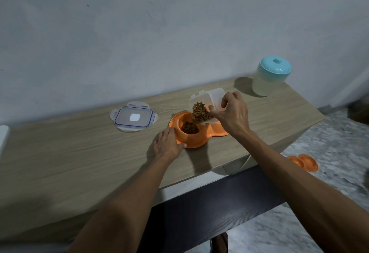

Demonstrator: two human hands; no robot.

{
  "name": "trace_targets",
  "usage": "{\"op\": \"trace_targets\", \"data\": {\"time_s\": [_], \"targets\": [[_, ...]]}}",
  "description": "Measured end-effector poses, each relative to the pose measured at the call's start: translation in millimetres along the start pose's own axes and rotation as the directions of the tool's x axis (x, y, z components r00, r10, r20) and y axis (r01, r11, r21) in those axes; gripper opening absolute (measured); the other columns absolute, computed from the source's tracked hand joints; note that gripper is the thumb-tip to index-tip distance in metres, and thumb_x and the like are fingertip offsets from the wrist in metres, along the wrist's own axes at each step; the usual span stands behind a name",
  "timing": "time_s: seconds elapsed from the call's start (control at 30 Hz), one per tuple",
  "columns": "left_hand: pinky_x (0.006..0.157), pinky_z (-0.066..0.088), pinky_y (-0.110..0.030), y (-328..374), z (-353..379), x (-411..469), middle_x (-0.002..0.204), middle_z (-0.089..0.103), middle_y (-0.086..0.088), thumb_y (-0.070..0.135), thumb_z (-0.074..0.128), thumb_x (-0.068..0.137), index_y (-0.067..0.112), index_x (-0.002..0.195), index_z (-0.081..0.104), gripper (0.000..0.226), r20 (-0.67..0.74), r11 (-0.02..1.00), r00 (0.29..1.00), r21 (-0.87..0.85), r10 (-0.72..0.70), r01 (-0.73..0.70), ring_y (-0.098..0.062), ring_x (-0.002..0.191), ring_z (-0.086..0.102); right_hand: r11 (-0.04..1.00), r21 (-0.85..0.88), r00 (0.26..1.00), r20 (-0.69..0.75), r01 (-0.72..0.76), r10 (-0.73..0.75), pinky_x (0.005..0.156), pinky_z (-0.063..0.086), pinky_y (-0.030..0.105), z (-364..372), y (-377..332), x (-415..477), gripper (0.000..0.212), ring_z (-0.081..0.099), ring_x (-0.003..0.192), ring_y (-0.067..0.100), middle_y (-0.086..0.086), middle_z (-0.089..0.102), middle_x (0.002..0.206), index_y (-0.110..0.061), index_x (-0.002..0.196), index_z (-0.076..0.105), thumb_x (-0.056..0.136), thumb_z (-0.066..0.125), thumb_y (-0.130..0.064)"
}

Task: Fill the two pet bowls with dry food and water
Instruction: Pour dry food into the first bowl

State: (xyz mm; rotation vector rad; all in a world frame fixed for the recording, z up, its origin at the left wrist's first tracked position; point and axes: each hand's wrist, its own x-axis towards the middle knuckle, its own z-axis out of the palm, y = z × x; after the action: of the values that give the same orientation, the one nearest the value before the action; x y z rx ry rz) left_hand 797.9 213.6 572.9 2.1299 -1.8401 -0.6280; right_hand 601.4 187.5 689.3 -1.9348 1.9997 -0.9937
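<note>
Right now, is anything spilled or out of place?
No spill shows: the dry food falls into the orange double bowl. One oddity: a second orange bowl lies on the floor, beside the table.

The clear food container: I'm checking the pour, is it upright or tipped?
Tipped. The right hand holds the clear food container tilted, mouth down, and kibble spills into the left well of the orange double bowl.

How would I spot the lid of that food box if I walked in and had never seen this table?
Start at the wooden table against the wall and find the orange double bowl near its middle. The lid lies flat to the bowl's left, apart from it. It is the only clear, rectangular piece with a blue rim and side clips; the round jar at the far right has a turquoise cap.
</note>
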Motion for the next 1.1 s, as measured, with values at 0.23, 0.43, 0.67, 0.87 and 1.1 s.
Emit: {"op": "trace_targets", "data": {"time_s": [0.23,0.43,0.67,0.87,1.1], "targets": [[0.110,0.037,-0.047,13,-5,2,0.143,0.048,-0.006,0.047,0.081,0.069,0.020,0.141,0.038,0.088,0.042,0.999,0.998,-0.010,-0.044,0.044,-0.028,0.134,0.042,0.927,0.237,0.956,0.034,-0.292,0.293,0.058,0.057,0.044,-7,11,17,0.031,0.064,0.066,0.026,0.005,0.059,0.081,-0.016,0.077,0.052,0.077,0.069,-0.042],[0.105,0.041,-0.050,25,-8,0,0.146,0.045,-0.006,0.063,0.082,0.047,0.026,0.149,0.021,0.125,0.069,0.988,0.995,-0.130,-0.075,0.083,-0.030,0.135,0.042,0.743,0.389,0.839,0.249,-0.544,0.483,0.047,0.060,0.040,-3,21,47,0.039,0.062,0.079,0.027,0.013,0.054,0.116,-0.004,0.119,0.062,0.089,0.069,-0.029],[0.107,0.039,-0.053,39,-4,-4,0.154,0.037,-0.002,0.079,0.071,0.042,0.030,0.150,0.017,0.130,0.032,0.962,0.984,-0.210,-0.173,0.176,-0.029,0.140,0.037,0.764,0.368,0.842,0.337,-0.529,0.421,0.058,0.062,0.047,32,17,96,0.022,0.063,0.091,0.035,0.010,0.057,0.104,-0.011,0.097,0.064,0.091,0.064,-0.032],[0.105,0.042,-0.051,44,1,-7,0.149,0.043,-0.001,0.075,0.073,0.053,0.032,0.148,0.021,0.116,0.015,0.952,0.966,-0.167,-0.259,0.258,-0.027,0.135,0.044,0.808,0.309,0.840,0.401,-0.501,0.367,0.078,0.058,0.040,89,12,130,0.022,0.064,0.084,0.032,0.007,0.060,0.078,-0.004,0.081,0.065,0.087,0.057,-0.023],[0.100,0.044,-0.052,44,9,-15,0.147,0.045,0.000,0.064,0.076,0.064,0.032,0.149,0.014,0.110,-0.016,0.961,0.962,-0.048,-0.273,0.272,-0.026,0.133,0.043,0.853,0.195,0.794,0.507,-0.485,0.335,0.087,0.058,0.047,129,4,139,0.031,0.066,0.104,0.040,0.021,0.066,0.117,-0.001,0.115,0.067,0.091,0.053,-0.014]]}}
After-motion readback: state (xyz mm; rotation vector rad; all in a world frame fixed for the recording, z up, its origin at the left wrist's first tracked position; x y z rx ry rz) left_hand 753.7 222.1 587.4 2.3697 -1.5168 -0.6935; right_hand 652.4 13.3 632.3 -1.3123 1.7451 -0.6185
